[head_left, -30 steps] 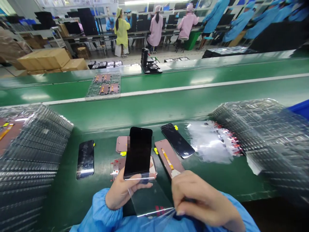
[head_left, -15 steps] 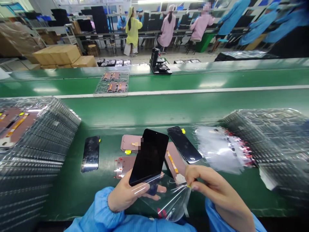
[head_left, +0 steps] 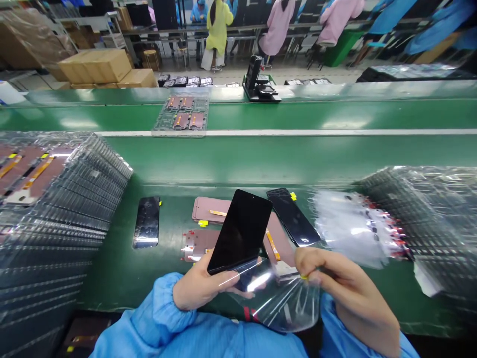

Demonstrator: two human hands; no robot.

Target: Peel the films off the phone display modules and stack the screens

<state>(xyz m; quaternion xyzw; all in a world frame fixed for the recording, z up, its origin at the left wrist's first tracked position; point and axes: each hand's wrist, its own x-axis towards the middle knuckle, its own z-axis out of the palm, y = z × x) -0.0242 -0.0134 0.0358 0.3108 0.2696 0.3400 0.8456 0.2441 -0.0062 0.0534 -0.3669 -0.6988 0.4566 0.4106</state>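
Note:
A black phone screen (head_left: 241, 231) is tilted up in my left hand (head_left: 204, 283), thumb along its lower edge. My right hand (head_left: 343, 288) pinches the yellow tab of a clear protective film (head_left: 286, 303). That film is bent and creased, stretching from the tab to the lower end of the screen, where it overlaps my left fingers. Behind the held screen lie pinkish screen backs with orange flex cables, one at the left (head_left: 210, 208) and one at the right (head_left: 278, 238). Another black screen (head_left: 292, 216) with a yellow tab rests beyond my right hand.
Tall stacks of clear plastic trays stand at the left (head_left: 70, 199) and right (head_left: 443, 219). A pile of peeled films (head_left: 350, 226) lies beside the right stack. One more screen (head_left: 146, 222) is at the left. Across the green bench sit a tray (head_left: 182, 117) and a black fixture (head_left: 259, 82).
The view has tipped down and shifted slightly left. My right hand has drawn the film's tab a little farther from the screen; my left hand keeps its grip.

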